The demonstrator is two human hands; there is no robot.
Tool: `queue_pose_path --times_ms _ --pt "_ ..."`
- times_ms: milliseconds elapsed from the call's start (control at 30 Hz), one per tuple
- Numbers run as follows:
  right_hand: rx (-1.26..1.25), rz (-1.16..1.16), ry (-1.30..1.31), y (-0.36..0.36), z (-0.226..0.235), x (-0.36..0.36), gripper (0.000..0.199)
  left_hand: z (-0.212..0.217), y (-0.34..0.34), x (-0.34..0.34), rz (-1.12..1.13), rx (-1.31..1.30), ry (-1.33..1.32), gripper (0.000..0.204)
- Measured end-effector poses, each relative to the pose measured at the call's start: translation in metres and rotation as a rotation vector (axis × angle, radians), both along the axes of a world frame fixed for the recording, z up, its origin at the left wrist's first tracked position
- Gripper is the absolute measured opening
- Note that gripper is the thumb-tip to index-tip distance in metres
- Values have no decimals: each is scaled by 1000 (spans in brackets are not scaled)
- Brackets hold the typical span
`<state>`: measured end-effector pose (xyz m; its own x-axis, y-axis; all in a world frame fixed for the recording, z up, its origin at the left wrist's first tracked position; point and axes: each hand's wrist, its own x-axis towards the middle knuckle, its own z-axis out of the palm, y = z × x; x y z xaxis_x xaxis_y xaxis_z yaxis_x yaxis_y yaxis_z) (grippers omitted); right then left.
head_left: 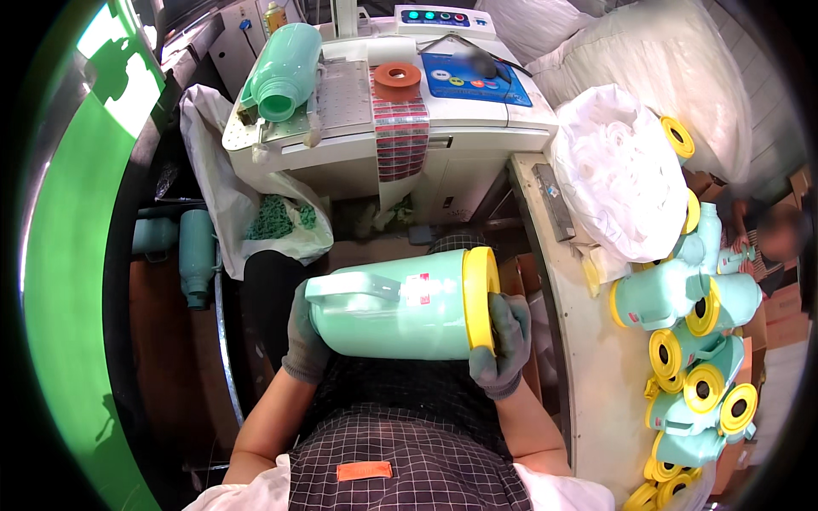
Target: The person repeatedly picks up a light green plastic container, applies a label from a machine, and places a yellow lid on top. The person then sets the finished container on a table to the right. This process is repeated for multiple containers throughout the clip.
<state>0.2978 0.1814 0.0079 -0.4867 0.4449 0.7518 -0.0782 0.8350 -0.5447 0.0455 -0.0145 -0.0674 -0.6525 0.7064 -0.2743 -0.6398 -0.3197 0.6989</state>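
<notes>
A mint-green plastic jug (392,319) lies sideways across my lap, its handle toward the far side and a small red-and-white label on its body. A yellow ring (479,298) fits round its right end. My left hand (307,339), in a grey glove, is closed round the jug's left end. My right hand (503,347), gloved too, grips the yellow ring, with the thumb at its near edge. Ahead, another green jug body (287,72) lies on the white machine (341,140), its threaded mouth facing me. An orange tape roll (397,81) sits on a strip of printed labels (401,140).
Several green jugs with yellow rings (682,341) are heaped on the right-hand bench (596,383), near a white bag (618,170). Left, a sack (209,145) holds green scraps; two jug bodies (197,255) lie beyond it. Another person (771,247) is at far right.
</notes>
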Motion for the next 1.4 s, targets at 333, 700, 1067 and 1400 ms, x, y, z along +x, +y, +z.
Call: queue_pose_path --times_ms 333,700,1067,1400 --pt "-495 67 44 -4 21 12 79 31 -5 -20 244 -79 158 42" --pt "-608 188 185 53 35 -8 83 24 -9 -15 85 10 670 44" --pt "-445 -318 201 -21 6 50 73 86 43 15 187 -37 1147 66" --pt "-283 -670 34 168 32 104 47 140 83 36 11 126 1482 108"
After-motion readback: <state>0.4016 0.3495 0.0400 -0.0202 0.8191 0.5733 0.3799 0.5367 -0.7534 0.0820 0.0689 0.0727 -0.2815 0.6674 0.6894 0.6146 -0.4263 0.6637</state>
